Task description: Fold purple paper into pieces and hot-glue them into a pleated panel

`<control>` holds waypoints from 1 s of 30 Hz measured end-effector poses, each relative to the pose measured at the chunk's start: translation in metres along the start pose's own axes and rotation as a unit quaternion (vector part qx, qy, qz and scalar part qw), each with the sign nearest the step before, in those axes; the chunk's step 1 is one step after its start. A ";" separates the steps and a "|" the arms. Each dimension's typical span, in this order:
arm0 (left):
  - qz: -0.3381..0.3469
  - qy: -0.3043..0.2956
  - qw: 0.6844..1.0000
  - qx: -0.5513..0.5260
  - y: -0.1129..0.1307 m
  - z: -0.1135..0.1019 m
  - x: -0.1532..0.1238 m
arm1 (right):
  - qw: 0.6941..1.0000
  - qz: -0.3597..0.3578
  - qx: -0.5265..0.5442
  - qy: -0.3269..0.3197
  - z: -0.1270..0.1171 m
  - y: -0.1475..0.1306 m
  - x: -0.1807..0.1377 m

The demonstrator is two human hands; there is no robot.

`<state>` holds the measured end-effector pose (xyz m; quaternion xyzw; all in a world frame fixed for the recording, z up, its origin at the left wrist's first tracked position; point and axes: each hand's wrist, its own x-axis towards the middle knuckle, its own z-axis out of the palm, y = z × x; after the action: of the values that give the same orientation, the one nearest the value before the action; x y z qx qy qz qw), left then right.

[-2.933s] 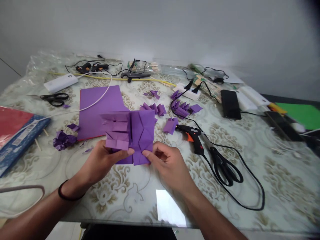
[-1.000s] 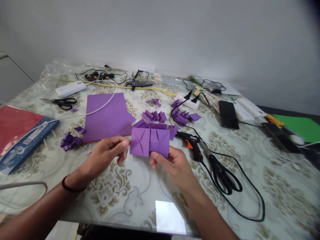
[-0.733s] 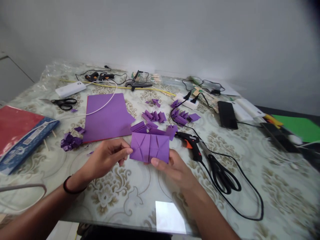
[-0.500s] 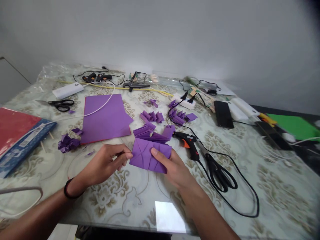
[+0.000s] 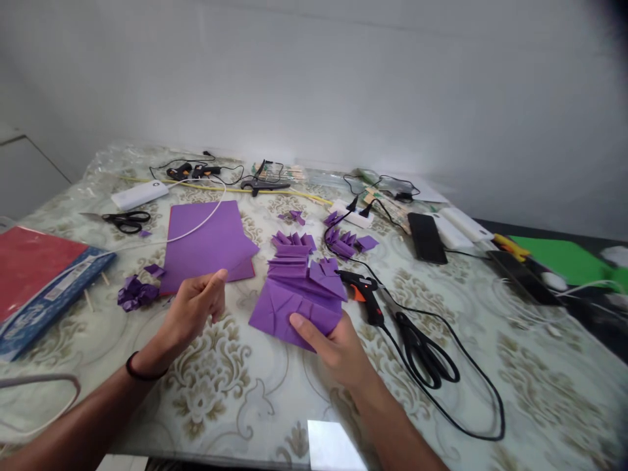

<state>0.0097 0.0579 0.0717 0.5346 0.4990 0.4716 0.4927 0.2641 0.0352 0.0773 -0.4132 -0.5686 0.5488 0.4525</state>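
Note:
My right hand (image 5: 328, 343) grips a creased purple folded paper (image 5: 289, 309) by its lower right part, thumb on top and fingers underneath. The held sheet tilts up in front of several pleated purple paper pieces (image 5: 289, 269), partly covering them. To its left, my left hand (image 5: 199, 297) is closed with the thumb pointing up. It hovers apart from the held paper, with nothing visible in it, near the lower edge of a stack of purple and red sheets (image 5: 203, 242). A black hot glue gun (image 5: 366, 294) with an orange trigger lies just right of the held paper.
Large black-handled scissors (image 5: 424, 356) and a looping cable lie at the right. Crumpled purple paper (image 5: 137, 292), small scissors (image 5: 125, 221) and a red packet (image 5: 39, 275) are at the left. Farther back are a white power strip (image 5: 350, 212) and a phone (image 5: 426, 239).
My left hand has let go of the folded paper's left edge and moved left, away from it. The right hand keeps its grip, and the paper is turned slightly. The view has tilted up a little.

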 end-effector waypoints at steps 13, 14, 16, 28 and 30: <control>-0.055 -0.116 0.989 -0.077 -0.003 0.005 -0.009 | 0.982 0.080 0.069 -0.157 0.001 0.003 0.009; -0.049 -0.121 0.988 -0.079 -0.003 0.005 -0.009 | 0.985 0.078 0.082 -0.131 0.001 0.005 0.010; -0.046 -0.125 0.989 -0.069 -0.003 0.006 -0.009 | 0.992 0.078 0.073 -0.070 0.001 0.008 0.011; -0.112 -0.239 0.964 -0.034 0.004 0.012 -0.015 | 0.996 0.081 -0.041 -0.017 0.009 0.017 0.006; -0.115 -0.222 0.967 -0.043 0.003 0.014 -0.015 | 0.996 0.073 -0.044 -0.027 0.009 0.017 0.005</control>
<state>0.0227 0.0417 0.0736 0.5434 0.4143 0.3022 0.6646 0.2539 0.0390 0.0608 -0.4580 -0.5724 0.5657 0.3775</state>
